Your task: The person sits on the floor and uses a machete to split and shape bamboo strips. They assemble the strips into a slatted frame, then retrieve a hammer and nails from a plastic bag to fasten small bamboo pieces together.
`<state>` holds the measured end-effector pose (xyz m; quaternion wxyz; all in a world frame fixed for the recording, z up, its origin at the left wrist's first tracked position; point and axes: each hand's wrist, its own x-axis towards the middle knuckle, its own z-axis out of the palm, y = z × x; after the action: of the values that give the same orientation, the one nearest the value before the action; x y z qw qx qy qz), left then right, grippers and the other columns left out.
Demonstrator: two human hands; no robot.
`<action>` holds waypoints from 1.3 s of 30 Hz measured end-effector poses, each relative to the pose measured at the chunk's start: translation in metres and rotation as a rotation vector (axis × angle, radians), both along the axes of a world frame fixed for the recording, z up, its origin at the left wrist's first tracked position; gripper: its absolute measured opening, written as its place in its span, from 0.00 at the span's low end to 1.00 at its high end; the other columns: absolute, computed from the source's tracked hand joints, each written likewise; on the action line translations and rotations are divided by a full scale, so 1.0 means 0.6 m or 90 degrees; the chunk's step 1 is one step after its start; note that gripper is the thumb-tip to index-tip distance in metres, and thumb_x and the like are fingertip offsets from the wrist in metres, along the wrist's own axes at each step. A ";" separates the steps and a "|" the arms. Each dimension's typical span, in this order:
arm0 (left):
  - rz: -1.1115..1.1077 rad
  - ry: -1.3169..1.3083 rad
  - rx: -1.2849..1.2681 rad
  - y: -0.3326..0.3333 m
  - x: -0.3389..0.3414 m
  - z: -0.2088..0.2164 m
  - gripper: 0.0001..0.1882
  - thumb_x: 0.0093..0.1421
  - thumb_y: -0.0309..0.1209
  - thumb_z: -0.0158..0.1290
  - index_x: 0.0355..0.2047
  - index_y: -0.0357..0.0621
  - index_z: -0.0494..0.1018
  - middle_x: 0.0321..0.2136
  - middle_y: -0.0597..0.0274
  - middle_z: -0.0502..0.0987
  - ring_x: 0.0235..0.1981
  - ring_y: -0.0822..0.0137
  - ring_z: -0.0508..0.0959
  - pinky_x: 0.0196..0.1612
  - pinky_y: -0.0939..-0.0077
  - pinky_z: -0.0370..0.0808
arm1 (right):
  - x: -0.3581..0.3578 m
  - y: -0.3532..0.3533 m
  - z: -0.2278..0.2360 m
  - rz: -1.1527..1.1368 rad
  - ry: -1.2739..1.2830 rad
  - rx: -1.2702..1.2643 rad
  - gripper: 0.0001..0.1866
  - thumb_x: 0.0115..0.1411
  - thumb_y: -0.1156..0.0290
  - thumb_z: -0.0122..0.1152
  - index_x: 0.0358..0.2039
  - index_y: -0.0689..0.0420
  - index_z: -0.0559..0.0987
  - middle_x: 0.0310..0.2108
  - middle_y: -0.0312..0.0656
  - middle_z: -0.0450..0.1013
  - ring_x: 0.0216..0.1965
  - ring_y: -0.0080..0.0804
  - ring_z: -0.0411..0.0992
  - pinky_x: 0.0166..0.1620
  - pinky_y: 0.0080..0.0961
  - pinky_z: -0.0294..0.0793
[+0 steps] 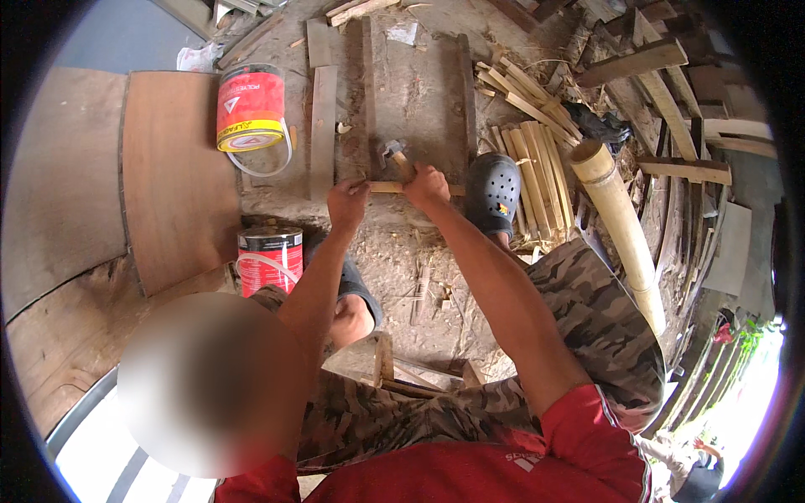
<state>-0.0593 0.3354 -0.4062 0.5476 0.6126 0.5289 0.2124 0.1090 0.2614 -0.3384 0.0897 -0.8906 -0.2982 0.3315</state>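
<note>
My right hand (428, 188) is wrapped around the wooden handle of a hammer (402, 162), its metal head angled up and to the left. Beneath the hammer a narrow light-brown wooden strip (386, 187) lies crosswise. My left hand (346, 205) is closed at the strip's left end, fingertips pinched together; whether a nail is also between them is too small to tell. Long boards run away from me on the ground: one at the left (323, 134), one in the middle (369, 92) and one at the right (465, 101), beside my dark clog (492, 191).
Two red cans stand at the left, one farther (251, 109) and one nearer (270, 258), beside brown plywood sheets (180, 176). Right of my foot are a stack of wooden strips (541, 180), a thick bamboo pole (616, 222) and piled lumber (662, 109).
</note>
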 end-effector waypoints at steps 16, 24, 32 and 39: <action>-0.109 0.089 0.185 0.027 0.050 0.036 0.11 0.54 0.32 0.63 0.33 0.38 0.79 0.29 0.51 0.82 0.32 0.59 0.83 0.36 0.68 0.77 | 0.011 0.000 0.003 0.013 0.015 -0.024 0.36 0.46 0.48 0.74 0.51 0.56 0.76 0.45 0.47 0.77 0.47 0.44 0.75 0.48 0.39 0.77; -0.157 0.028 0.171 0.042 0.047 0.028 0.11 0.54 0.33 0.63 0.32 0.37 0.79 0.28 0.51 0.82 0.31 0.60 0.83 0.34 0.68 0.76 | 0.020 -0.010 -0.034 0.041 -0.033 0.015 0.36 0.45 0.45 0.74 0.48 0.57 0.77 0.42 0.46 0.77 0.46 0.43 0.76 0.48 0.38 0.76; -0.177 0.027 0.116 0.053 0.038 0.017 0.10 0.54 0.32 0.64 0.32 0.37 0.79 0.28 0.51 0.82 0.29 0.63 0.83 0.33 0.71 0.76 | 0.024 0.004 -0.017 0.076 -0.020 -0.071 0.35 0.48 0.50 0.74 0.55 0.51 0.75 0.50 0.43 0.75 0.51 0.40 0.74 0.51 0.35 0.77; -0.105 0.021 0.070 0.043 0.038 0.017 0.12 0.56 0.33 0.63 0.35 0.35 0.80 0.29 0.53 0.83 0.30 0.68 0.82 0.33 0.75 0.75 | 0.024 -0.009 -0.014 0.042 0.035 0.007 0.32 0.46 0.49 0.74 0.49 0.53 0.77 0.43 0.46 0.78 0.46 0.45 0.77 0.46 0.39 0.78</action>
<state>-0.0364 0.3615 -0.3958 0.5200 0.6863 0.4736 0.1851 0.1234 0.2561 -0.3471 0.0916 -0.8703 -0.3269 0.3567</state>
